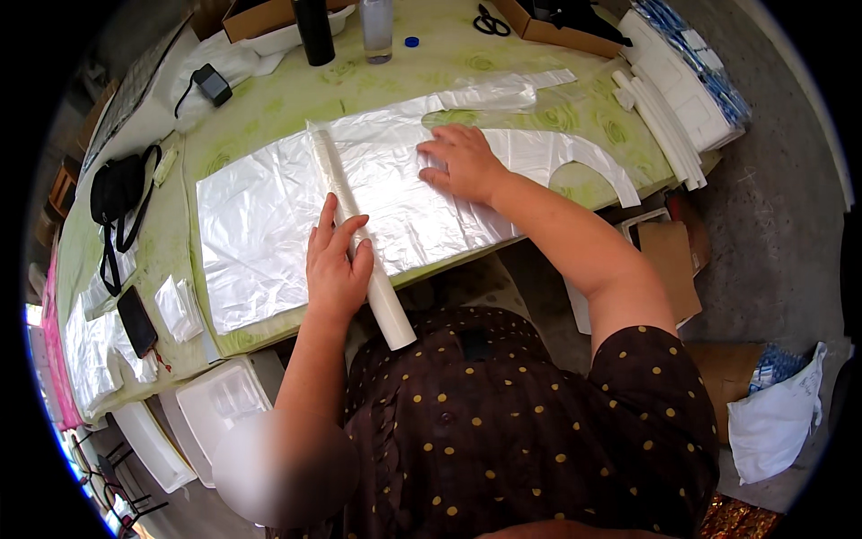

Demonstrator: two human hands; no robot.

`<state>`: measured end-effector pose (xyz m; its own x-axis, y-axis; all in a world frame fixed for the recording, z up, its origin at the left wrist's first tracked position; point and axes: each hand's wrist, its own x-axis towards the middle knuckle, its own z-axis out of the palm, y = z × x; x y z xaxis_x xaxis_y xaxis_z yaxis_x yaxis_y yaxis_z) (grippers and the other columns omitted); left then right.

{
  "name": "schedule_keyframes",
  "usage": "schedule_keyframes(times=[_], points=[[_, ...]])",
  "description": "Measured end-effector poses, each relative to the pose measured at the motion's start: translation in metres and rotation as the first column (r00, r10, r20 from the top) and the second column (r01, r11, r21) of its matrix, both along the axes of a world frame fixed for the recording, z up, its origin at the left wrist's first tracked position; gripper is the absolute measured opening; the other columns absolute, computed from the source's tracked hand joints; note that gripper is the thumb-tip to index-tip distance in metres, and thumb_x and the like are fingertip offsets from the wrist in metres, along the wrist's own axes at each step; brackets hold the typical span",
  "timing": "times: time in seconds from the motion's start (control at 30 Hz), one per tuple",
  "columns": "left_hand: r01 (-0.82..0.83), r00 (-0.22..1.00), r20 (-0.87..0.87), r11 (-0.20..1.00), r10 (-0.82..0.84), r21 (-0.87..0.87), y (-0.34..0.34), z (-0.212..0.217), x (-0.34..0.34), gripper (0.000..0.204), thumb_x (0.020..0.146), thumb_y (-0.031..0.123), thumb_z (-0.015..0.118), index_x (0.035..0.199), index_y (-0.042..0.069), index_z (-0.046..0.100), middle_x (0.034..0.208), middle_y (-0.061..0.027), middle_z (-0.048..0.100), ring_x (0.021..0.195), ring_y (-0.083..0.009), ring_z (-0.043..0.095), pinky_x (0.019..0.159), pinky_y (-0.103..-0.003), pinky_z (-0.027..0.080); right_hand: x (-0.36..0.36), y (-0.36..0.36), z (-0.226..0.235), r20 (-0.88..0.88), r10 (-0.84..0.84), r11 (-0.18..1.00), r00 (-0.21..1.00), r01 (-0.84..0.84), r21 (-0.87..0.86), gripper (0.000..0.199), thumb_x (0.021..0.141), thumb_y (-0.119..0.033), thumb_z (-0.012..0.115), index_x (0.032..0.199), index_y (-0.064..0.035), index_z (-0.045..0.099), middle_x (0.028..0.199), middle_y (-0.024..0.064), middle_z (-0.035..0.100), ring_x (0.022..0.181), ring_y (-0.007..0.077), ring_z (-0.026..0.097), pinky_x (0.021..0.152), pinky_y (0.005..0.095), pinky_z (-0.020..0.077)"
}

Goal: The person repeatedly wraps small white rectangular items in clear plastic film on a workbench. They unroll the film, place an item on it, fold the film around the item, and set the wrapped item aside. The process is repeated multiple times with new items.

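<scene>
Green-patterned worktop (269,103) carries, near its left edge, a black pouch (118,190) and a phone (136,321). Along the front edge, a whitish plastic carrier bag (247,242) is spread flat; it seems very light, soft and slippery, so flat palms suit it. Left hand (338,269), fingers slightly spread, rests on a white roll (386,301), which lies across the bag and passes over the front edge. This roll looks stiffer, probably best taken around its middle. Right hand (464,166) rests on the bag, fingers spread, a little bent.
</scene>
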<state>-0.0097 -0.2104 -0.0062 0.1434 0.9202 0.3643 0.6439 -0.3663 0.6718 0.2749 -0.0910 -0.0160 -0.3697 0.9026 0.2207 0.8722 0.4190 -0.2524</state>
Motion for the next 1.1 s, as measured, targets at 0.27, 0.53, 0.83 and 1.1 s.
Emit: schedule_keyframes(times=[0.27,0.53,0.83,1.1], points=[[0.014,1.0,-0.019,1.0,-0.014,0.006,-0.001,0.0,0.0,0.031,0.09,0.021,0.066,0.12,0.013,0.07,0.159,-0.0197,0.041,0.129,-0.0368,0.054,0.118,-0.053,0.032,0.072,0.044,0.015,0.088,-0.443,0.875,0.892,0.451,-0.172,0.054,0.092,-0.037,0.066,0.136,-0.0069,0.061,0.147,0.0179,0.053,0.135,0.0365,0.05,0.114,0.045,0.0391],[-0.027,0.999,-0.019,0.983,0.031,0.18,-0.004,-0.009,-0.006,0.031,0.088,0.021,0.071,0.118,0.011,0.071,0.154,-0.0213,0.046,0.133,-0.0425,0.051,0.114,-0.051,0.037,-0.103,-0.044,0.083,-0.519,0.426,0.89,0.741,-0.445,0.094,0.054,0.091,-0.021,0.071,0.139,-0.0014,0.057,0.161,0.0194,0.036,0.151,0.0348,0.03,0.121,0.0433,0.0299],[0.167,0.985,-0.009,0.945,-0.171,0.283,-0.05,0.008,-0.018,0.036,0.078,0.013,0.08,0.113,0.01,0.071,0.135,-0.0157,0.061,0.128,-0.0401,0.054,0.107,-0.048,0.045,-0.097,-0.072,0.018,-0.358,0.173,0.963,0.918,-0.081,0.258,0.05,0.087,-0.026,0.071,0.133,-0.008,0.065,0.156,0.0238,0.038,0.144,0.0477,0.033,0.119,0.05,0.0328],[0.101,0.995,-0.007,0.994,-0.102,-0.051,-0.027,0.015,-0.004,0.071,0.078,0.023,0.079,0.14,0.004,0.049,0.148,-0.025,0.049,0.133,-0.0425,0.051,0.109,-0.046,0.045,-0.127,-0.091,0.044,-0.703,0.222,0.96,0.676,-0.277,0.036,0.067,0.088,-0.017,0.065,0.152,-0.0096,0.044,0.154,0.0224,0.041,0.141,0.0378,0.043,0.116,0.0411,0.0384]])
